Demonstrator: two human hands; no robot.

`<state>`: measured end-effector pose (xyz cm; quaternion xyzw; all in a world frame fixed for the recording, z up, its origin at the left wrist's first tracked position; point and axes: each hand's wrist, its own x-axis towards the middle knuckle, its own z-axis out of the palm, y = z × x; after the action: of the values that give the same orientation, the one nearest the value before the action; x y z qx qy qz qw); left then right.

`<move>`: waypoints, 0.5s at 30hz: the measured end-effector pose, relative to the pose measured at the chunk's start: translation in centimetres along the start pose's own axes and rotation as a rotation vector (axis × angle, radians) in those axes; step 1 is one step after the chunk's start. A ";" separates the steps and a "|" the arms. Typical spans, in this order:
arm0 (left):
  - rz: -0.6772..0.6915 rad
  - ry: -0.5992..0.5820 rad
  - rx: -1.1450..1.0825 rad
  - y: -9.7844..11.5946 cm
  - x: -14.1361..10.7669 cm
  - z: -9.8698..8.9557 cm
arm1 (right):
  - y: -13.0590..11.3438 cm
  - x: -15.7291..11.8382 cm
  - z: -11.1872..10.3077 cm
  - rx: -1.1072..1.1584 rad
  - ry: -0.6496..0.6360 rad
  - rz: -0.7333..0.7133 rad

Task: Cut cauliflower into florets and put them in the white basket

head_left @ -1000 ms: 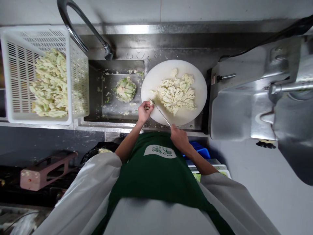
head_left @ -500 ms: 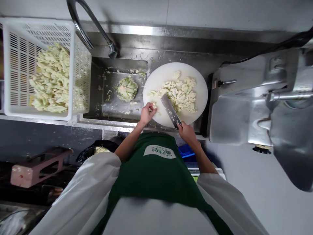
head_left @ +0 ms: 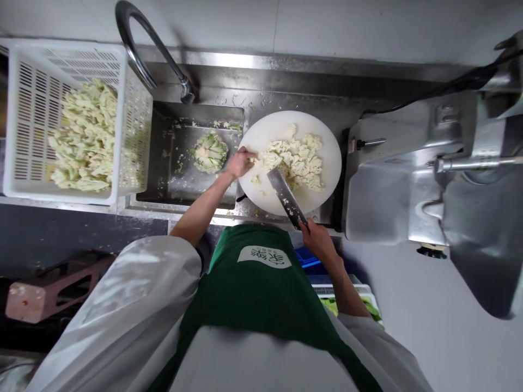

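A round white cutting board [head_left: 294,204] carries a heap of cauliflower florets [head_left: 304,163]. My right hand [head_left: 317,238] is closed round the handle of a cleaver [head_left: 286,197], whose blade lies slanted across the board at the heap's near left side. At the board's left rim, my left hand [head_left: 240,163] pinches a small cauliflower piece [head_left: 251,161] between its fingertips; the fingers partly cover it. Crumbs of cauliflower are scattered on the board below that hand. In the sink to the left rests a cauliflower head [head_left: 210,153], stem side up.
A metal sink [head_left: 163,179] lies under a curved faucet [head_left: 155,46]. Left of it stands a white perforated crate [head_left: 65,197] with many cut florets. A metal slicing machine [head_left: 378,201] stands close on the right. A blue container [head_left: 308,258] is below the counter.
My left hand has moved up and left along the board's rim. A dark strip now shows at the board's lower left edge. The cleaver stays at the heap, nearly unmoved.
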<state>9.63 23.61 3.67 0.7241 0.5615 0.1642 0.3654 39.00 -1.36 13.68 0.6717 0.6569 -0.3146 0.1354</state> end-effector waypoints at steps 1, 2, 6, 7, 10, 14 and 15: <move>0.014 -0.003 -0.007 -0.1 0.2 0.0 | -0.2 -0.2 0.0 -0.003 -0.025 -0.026; 0.021 -0.006 -0.021 -0.2 0.2 0.0 | -0.4 -0.3 0.0 -0.005 -0.054 -0.053; 0.007 -0.055 -0.083 0.3 0.1 -0.4 | -2.5 0.9 0.5 -0.016 -0.151 -0.119; 0.001 -0.066 -0.084 0.5 0.2 -0.6 | -3.0 1.4 0.7 -0.014 -0.161 -0.126; -0.021 -0.062 -0.082 1.2 0.5 -1.4 | -4.0 2.9 1.1 0.016 -0.161 -0.127; -0.073 0.133 -0.263 1.2 0.4 -3.0 | -3.6 4.3 1.3 0.076 -0.108 -0.060; -0.110 0.208 -0.366 0.9 -0.2 -3.6 | -3.3 4.5 1.4 0.088 -0.085 -0.040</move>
<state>7.81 24.56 6.79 0.5932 0.5957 0.3169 0.4391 35.23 1.71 10.68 0.6497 0.6495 -0.3740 0.1270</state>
